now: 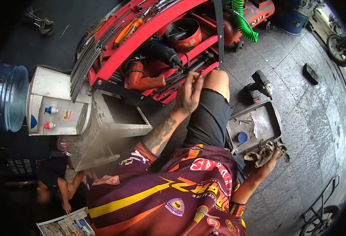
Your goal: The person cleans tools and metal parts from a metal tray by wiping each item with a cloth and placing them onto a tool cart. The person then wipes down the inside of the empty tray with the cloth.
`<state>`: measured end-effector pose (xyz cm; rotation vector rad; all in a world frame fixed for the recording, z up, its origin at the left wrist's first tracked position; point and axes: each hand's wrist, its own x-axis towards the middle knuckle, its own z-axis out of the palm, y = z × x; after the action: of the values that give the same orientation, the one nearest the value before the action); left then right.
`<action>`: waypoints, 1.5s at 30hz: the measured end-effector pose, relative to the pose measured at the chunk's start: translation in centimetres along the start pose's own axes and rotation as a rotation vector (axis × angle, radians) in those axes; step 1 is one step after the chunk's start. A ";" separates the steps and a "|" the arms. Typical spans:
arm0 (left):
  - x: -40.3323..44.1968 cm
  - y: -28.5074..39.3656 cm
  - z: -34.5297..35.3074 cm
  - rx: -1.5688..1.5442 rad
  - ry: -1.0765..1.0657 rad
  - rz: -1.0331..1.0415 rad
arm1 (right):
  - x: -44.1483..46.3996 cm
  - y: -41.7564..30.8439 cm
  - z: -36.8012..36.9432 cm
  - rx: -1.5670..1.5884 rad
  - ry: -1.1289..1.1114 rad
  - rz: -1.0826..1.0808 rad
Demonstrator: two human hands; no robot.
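Grey-brown cloth, one crumpled rag (262,155), is clamped in the right hand's (266,168) fingers at the edge of one metal tray (276,115). It looks soft, light and limp, I'd say, best gripped by a bunched middle fold. The left hand (188,93) is by one red tool cart (126,45); whether its fingers pinch anything, I can't tell. The tray holds one round blue cap (242,137) and small bolts too tiny to count; one cordless impact wrench (262,84) sits beyond.

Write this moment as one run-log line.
left hand: beside red tool cart, grip unclear | right hand: holding crumpled cloth | floor: tray, cordless driver
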<state>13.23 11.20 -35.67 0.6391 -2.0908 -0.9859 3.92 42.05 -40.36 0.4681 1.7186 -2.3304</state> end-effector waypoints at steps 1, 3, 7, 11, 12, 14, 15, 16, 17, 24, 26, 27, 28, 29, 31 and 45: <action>-0.3 -3.7 0.0 0.050 0.017 -0.024 | 0.3 -0.3 -0.6 0.027 0.027 0.032; -1.0 -8.7 -0.5 0.137 -0.028 -0.157 | 1.3 -0.2 -3.2 0.071 0.011 0.052; -0.9 -20.4 1.0 0.362 -0.134 -0.035 | 1.8 -0.5 -5.5 0.161 0.019 0.057; 0.7 -29.5 2.5 0.436 -0.194 0.005 | 2.4 -1.3 -7.3 0.044 0.093 -0.039; 1.2 -31.3 2.8 0.486 -0.227 0.047 | 2.7 -1.5 -7.7 0.041 0.157 -0.070; 2.1 -33.2 3.5 0.501 -0.226 0.060 | 2.7 -1.9 -8.8 -0.053 0.169 -0.098; 2.5 -33.4 3.6 0.536 -0.229 0.043 | 2.7 -2.1 -8.4 -0.047 0.170 -0.120; 2.7 -33.9 3.6 0.558 -0.220 0.038 | 2.7 -2.4 -7.8 -0.058 0.212 -0.128; 2.9 -34.6 3.5 0.566 -0.218 -0.004 | 2.8 -2.6 -7.6 -0.096 0.218 -0.119; 0.3 -29.1 2.8 0.474 -0.126 -0.120 | 10.0 3.4 -5.9 -0.388 0.063 -0.047; -1.3 -25.5 2.4 0.419 -0.088 -0.144 | 11.4 4.9 -3.3 -0.679 0.007 -0.020; -2.5 -23.7 2.0 0.398 -0.097 -0.129 | 14.4 9.2 -4.3 -0.917 -0.068 -0.344; -3.8 -22.2 1.6 0.379 -0.104 -0.114 | 14.2 10.4 -3.0 -1.129 -0.085 -0.305; -5.2 -21.0 1.4 0.324 -0.097 -0.150 | 15.1 12.7 -2.6 -1.393 -0.246 -0.273; -8.0 -18.1 0.7 0.244 -0.077 -0.220 | 13.8 16.6 -1.5 -1.640 -0.499 -0.222; -11.3 -11.2 -2.1 0.023 -0.005 -0.377 | 20.2 14.5 -4.4 -1.070 0.064 -0.301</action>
<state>23.19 11.41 -48.24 1.0701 -2.0287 -1.1686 -9.19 42.28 -61.98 0.0696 2.8273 -1.1810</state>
